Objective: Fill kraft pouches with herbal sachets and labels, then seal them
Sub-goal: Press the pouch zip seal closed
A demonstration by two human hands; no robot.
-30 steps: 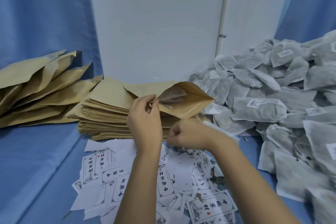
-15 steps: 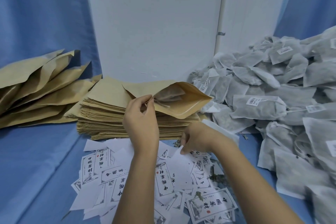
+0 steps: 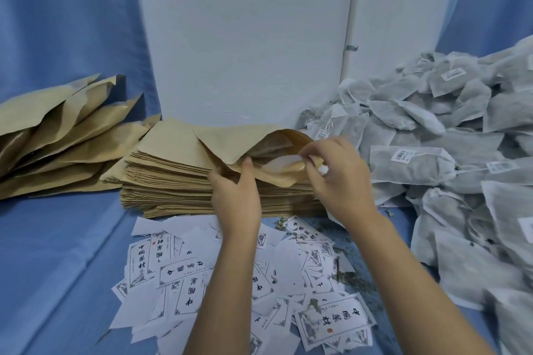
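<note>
Sachet heap (image 3: 450,170) blocks right; blue cloth (image 3: 57,253) left free.

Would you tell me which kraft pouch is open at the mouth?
The pouch atop the middle stack: the left hand holds its gaping mouth, the right hand a white label in it; the ones under it lie flat.

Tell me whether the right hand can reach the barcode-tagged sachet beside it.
Probably yes: the sachet lies uncovered right beside the right hand. That hand pinches a label at the pouch mouth, so it must release that first.
</note>
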